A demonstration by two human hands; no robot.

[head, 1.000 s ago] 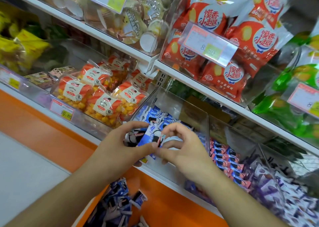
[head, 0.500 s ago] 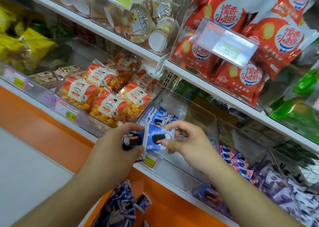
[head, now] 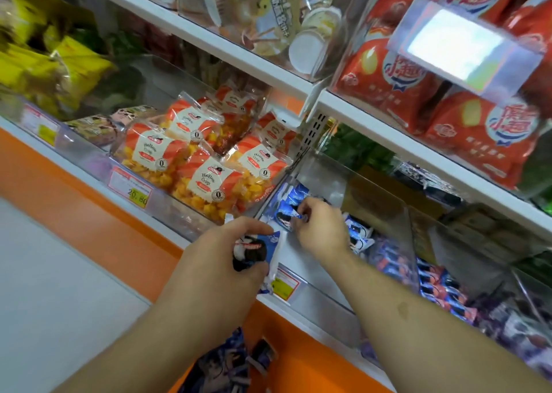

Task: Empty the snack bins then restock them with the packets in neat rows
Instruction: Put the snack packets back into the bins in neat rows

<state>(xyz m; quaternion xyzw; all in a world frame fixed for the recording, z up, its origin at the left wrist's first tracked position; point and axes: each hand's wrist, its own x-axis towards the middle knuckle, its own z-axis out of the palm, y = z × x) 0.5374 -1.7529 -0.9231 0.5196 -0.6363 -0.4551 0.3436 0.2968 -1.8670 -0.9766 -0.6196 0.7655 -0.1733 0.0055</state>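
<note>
Packets of blue-and-white cookie snacks were the goods here: the left hand (head: 215,261) clutched a small glossy bundle of packets (head: 257,251) just near of the shelf edge, fingers curled round it, its long axis running roughly near to far with the white crimped end pointing down toward the price tag (head: 286,283). Just to its right, the right hand (head: 321,228) reached into the clear plastic bin (head: 385,213) and pinched one blue packet (head: 288,213) at the bin's left wall, beside a few more standing packets (head: 360,234); which way that one pointed was hard to tell. Half a second earlier both hands had met over one packet near of the bin's front; since then the right had gone farther in while the left stayed back with its bundle. Left of the bin lay crinkly transparent bags of yellow puffs (head: 203,171) with orange-striped labels. Near the bottom edge, a loose heap of blue packets (head: 227,365) sat below the orange shelf base (head: 89,207).
</note>
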